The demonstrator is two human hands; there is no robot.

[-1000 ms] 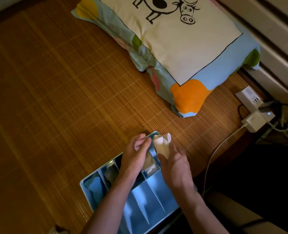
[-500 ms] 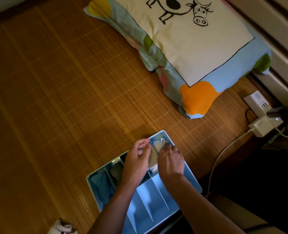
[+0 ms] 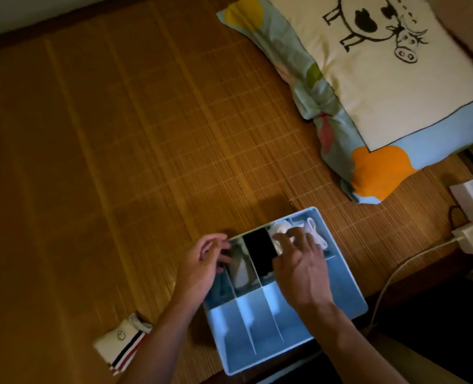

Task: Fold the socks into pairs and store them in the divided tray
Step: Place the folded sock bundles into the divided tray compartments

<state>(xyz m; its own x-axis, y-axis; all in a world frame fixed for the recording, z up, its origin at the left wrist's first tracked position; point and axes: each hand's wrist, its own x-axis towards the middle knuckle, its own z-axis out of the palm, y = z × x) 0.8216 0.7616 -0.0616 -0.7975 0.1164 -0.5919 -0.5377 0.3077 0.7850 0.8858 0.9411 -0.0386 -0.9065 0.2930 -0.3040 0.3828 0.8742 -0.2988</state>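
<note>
A blue divided tray (image 3: 343,275) lies on the bamboo mat near its front edge. Its far compartments hold a grey-white sock pair (image 3: 240,270), a black pair (image 3: 260,253), a white pair (image 3: 281,230) and another white pair (image 3: 314,232) in the far right corner. My right hand (image 3: 301,261) hovers over the far compartments with spread fingers, its fingertips touching the white pair. My left hand (image 3: 202,261) sits at the tray's left rim, fingers loosely curled, holding nothing. A white sock with dark and red stripes (image 3: 121,342) lies on the mat left of the tray.
A cow-print pillow (image 3: 382,87) fills the far right of the mat. A white power strip (image 3: 470,194) and a charger (image 3: 472,235) with a white cable (image 3: 396,275) sit at the right edge. Bare bamboo mat (image 3: 105,162) stretches to the left.
The white sock that my right hand held above the tray now lies in a far compartment. My left hand has pulled back to the tray's left rim.
</note>
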